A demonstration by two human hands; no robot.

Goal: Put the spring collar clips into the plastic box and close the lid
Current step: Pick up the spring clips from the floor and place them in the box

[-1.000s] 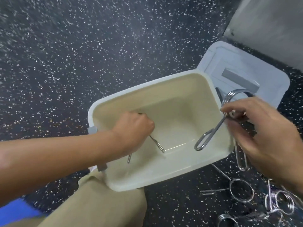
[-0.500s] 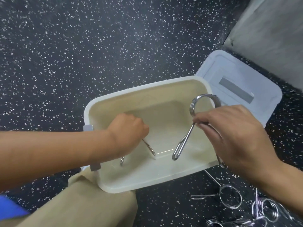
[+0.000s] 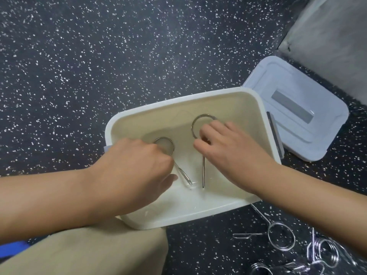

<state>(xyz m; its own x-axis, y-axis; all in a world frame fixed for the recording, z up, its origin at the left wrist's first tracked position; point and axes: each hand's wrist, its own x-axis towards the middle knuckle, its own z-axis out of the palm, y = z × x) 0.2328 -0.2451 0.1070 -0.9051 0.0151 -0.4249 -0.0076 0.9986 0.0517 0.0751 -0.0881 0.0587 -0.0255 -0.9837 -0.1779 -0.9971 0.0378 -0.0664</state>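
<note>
A cream plastic box (image 3: 266, 124) stands open on the dark speckled floor, and both my hands are inside it. My left hand (image 3: 137, 167) grips a steel spring collar clip (image 3: 167, 142) low in the box, its ring showing past my knuckles. My right hand (image 3: 232, 153) holds a second clip (image 3: 202, 120) by the ring, with its handle pointing down toward the box floor. The pale blue lid (image 3: 294, 108) lies flat to the right of the box. Several more clips (image 3: 282, 239) lie on the floor at the lower right.
My knee in beige trousers (image 3: 95, 251) presses against the box's near wall. A grey wall or panel (image 3: 329, 36) rises at the upper right, behind the lid. The floor to the left and beyond the box is bare speckled rubber.
My right hand has carried its clip from over the box's right rim down into the box. My left hand stays inside, and its clip's ring now shows.
</note>
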